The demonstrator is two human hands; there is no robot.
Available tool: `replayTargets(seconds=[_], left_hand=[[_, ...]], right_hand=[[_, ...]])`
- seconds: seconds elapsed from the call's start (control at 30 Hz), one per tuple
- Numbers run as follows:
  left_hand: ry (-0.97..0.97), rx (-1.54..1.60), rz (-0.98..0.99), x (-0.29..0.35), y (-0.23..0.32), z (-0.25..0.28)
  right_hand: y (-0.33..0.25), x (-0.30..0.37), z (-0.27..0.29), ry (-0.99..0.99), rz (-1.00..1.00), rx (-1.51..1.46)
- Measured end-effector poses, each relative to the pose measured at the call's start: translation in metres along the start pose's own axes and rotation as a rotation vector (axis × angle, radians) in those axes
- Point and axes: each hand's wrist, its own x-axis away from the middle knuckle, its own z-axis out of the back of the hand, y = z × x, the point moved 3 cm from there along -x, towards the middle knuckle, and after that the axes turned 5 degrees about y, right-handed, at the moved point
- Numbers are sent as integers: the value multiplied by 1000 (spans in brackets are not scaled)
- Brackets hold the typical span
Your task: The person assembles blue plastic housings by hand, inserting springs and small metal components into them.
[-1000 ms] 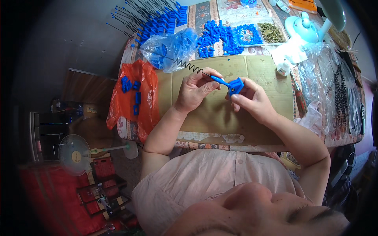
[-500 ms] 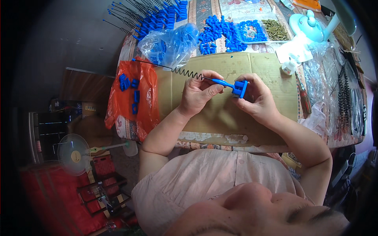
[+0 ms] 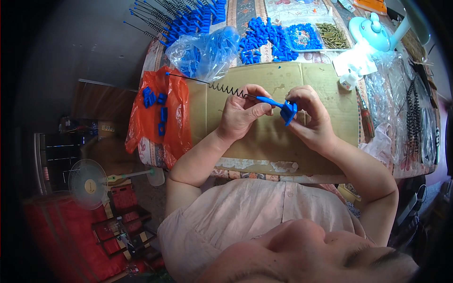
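Note:
Above the cardboard sheet (image 3: 245, 146), my left hand (image 3: 241, 115) pinches a blue tapered sleeve (image 3: 270, 101) between thumb and fingers. Out of the sleeve's left end runs a black spring wire (image 3: 224, 88), coiled along its middle and capped by a small blue tip (image 3: 167, 73). A blue square-based block (image 3: 289, 112) joins the sleeve's right end and is tilted. My right hand (image 3: 312, 117) is closed round this block with thumb below and fingers above; its fingertips are partly hidden behind the block.
An orange-red plastic bag (image 3: 177, 113) with loose blue blocks (image 3: 163, 114) lies left. Behind are a clear bag (image 3: 207, 52), assembled spring pieces (image 3: 188, 23), blue cones (image 3: 259, 37) and a tray of brass-coloured parts (image 3: 332, 35). At right stand a lamp (image 3: 370, 33), small bottle (image 3: 350, 79) and screwdriver (image 3: 366, 120).
The blue block has turned in my right fingers, so its square base now tilts down to the right. Wire and sleeve have shifted slightly right, still in my left hand.

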Motion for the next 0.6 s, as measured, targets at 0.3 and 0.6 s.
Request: replayTargets(seconds=[0.3, 0.6], left_hand=[[-35, -90, -19, 1, 4, 5], [-62, -165, -47, -1, 11, 4]], right_hand=[[0, 4, -3, 32, -168, -84], [2, -1, 5, -55, -547, -400]])
